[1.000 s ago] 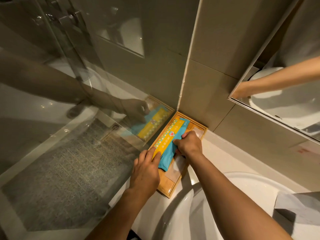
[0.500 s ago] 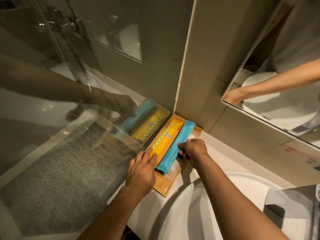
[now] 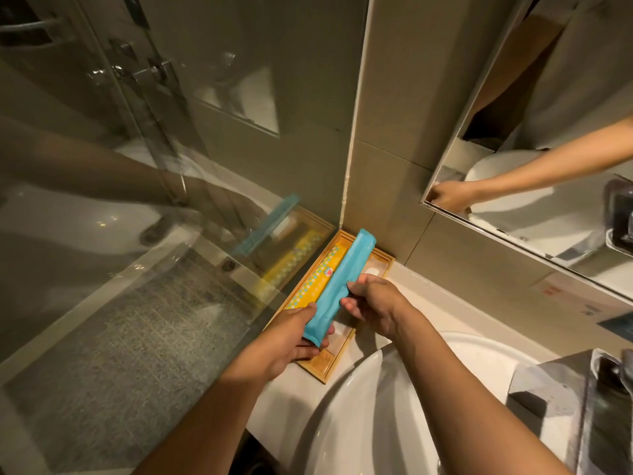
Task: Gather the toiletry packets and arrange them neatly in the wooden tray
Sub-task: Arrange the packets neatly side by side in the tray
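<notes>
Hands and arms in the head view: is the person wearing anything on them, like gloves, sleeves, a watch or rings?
Nothing shows. The left hand and right hand are bare, without gloves, and no ring is visible. Both forearms are uncovered down to the bottom of the frame, with no sleeve, watch or bracelet at the wrists.

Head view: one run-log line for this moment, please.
both hands hold blue packet | above wooden tray | yellow packet lies in tray
</notes>
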